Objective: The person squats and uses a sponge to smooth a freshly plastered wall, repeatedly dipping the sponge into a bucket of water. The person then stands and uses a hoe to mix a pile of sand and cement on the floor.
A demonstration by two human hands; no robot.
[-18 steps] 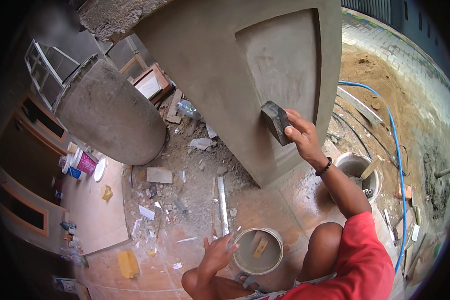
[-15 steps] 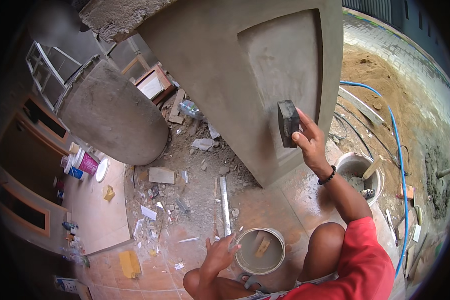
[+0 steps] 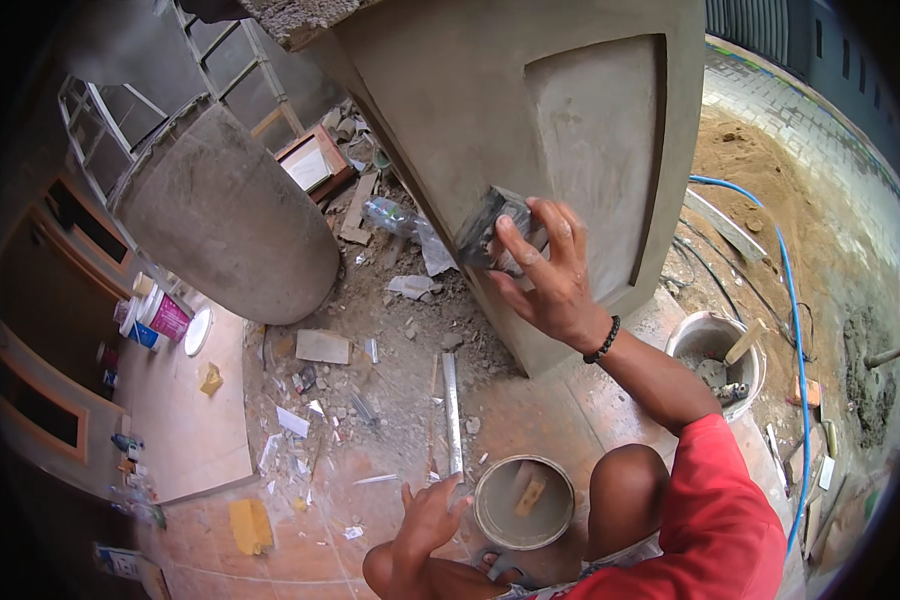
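Right hand (image 3: 550, 275) of mine is up against the grey plastered pillar (image 3: 450, 130), fingers spread and curled over a dark sponge float (image 3: 490, 232) that I press flat on the plaster, just left of the pillar's sunken panel (image 3: 600, 140) and close to its near corner. Around that wrist sits a black bead bracelet (image 3: 602, 340). My left hand (image 3: 428, 515) hangs low, well below the pillar, fingers loosely open and holding nothing, hovering just left of a round grey bucket (image 3: 522, 503) with a small wooden piece lying in it. Beside that bucket, nearer the pillar's foot, a long metal straightedge (image 3: 452, 410) lies on the ground among scraps of paper and rubble. To the right of the pillar's foot stands a second bucket (image 3: 715, 350) smeared with mortar, and past it a blue hose (image 3: 795, 330) curves over brown sand. To the left of the pillar stands a thick round concrete column (image 3: 225, 220), with a crushed clear plastic bottle (image 3: 390, 213) lying between the two. Farther left of the pillar, beyond the column, some paint tubs (image 3: 155, 318) sit on the tiled floor.
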